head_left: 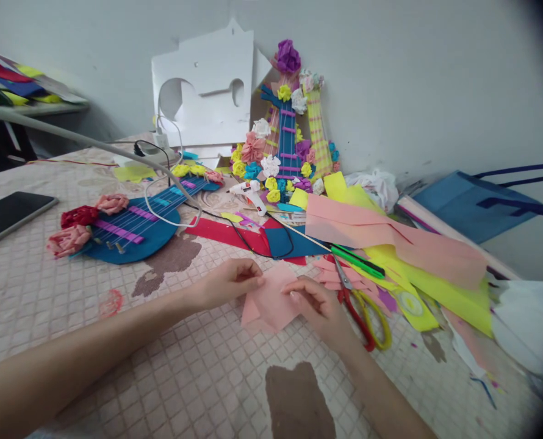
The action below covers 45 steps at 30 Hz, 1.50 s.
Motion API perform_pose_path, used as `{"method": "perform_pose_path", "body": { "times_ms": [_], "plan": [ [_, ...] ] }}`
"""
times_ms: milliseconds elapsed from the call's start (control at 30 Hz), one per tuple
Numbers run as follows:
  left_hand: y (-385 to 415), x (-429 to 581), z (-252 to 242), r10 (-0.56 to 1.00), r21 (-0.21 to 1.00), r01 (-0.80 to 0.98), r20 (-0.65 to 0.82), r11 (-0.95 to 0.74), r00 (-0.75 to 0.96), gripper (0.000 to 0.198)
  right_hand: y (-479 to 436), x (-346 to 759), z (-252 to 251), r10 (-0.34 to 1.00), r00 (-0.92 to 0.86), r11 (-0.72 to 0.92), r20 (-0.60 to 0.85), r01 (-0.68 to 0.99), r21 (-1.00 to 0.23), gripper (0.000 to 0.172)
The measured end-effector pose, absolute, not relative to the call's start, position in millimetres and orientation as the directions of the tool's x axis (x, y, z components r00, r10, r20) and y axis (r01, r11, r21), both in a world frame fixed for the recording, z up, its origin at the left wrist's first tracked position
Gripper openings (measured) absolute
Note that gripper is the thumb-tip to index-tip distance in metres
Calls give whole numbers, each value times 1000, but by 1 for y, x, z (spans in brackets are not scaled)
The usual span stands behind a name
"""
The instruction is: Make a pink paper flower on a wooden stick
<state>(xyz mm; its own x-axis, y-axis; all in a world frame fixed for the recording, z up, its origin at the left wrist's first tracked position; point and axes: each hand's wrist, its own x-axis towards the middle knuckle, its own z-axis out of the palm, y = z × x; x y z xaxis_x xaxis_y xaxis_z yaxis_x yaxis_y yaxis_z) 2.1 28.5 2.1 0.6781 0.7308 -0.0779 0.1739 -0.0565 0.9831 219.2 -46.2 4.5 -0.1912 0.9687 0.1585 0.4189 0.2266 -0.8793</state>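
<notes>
1. Thin pink paper (276,299) is pinched at its upper left by the left hand (232,283) and at its right edge by the right hand (320,308), seemingly to keep it spread over the bench (198,372).
2. Scissors (362,320) are laid beside the right hand, probably for reach.
3. A flat, rounded blue guitar (155,241) is trimmed with crumpled roses (79,216).

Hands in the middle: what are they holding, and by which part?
Pink paper: the left hand holds its upper left edge, the right hand its right edge.
</notes>
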Motion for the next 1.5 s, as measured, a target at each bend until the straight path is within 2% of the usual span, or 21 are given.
{"method": "perform_pose_path", "body": {
  "times_ms": [133,200,333,500,600,733,833,933,1033,1100,1233,1267,1400,1500],
  "plan": [
    [30,2,1,762,972,61,-217,228,611,35,-47,218,4,983,-66,182,170,400,-898,22],
    [32,0,1,734,951,16,-249,309,632,36,-47,218,4,988,-37,154,152,385,-910,23],
    [38,-5,0,712,950,45,-262,308,651,31,-48,221,3,987,-85,161,138,395,-904,25],
    [45,-13,-1,623,948,167,-304,269,720,31,-47,226,0,970,-175,227,169,402,-887,41],
    [45,-13,0,620,946,182,-315,269,718,34,-45,225,-5,970,-157,234,183,426,-874,34],
    [46,-10,-2,669,951,131,-291,280,684,35,-43,222,-14,932,-60,331,357,542,-772,29],
    [47,-7,-8,735,983,106,-185,152,653,33,-43,220,-18,871,-114,428,478,655,-623,26],
    [46,-6,-10,852,976,185,1,-115,524,27,-46,217,-18,814,-230,508,534,727,-462,28],
    [42,-7,-4,869,855,329,240,-401,433,25,-51,214,-15,820,-225,456,527,813,-363,24],
    [38,-8,2,801,753,364,349,-548,486,26,-53,212,-13,846,-193,388,497,862,-327,21],
    [23,-3,5,532,594,232,399,-770,747,44,-58,205,-13,873,-169,318,457,908,-271,19],
    [19,0,4,506,547,243,402,-801,763,45,-60,203,-13,875,-175,317,451,912,-261,19],
    [6,8,-2,422,405,254,411,-879,808,4,-64,197,-13,897,-235,346,374,900,-264,23],
    [7,8,-2,371,394,210,394,-895,841,14,-63,201,-13,934,-228,322,277,873,-367,29]
  ]
}}
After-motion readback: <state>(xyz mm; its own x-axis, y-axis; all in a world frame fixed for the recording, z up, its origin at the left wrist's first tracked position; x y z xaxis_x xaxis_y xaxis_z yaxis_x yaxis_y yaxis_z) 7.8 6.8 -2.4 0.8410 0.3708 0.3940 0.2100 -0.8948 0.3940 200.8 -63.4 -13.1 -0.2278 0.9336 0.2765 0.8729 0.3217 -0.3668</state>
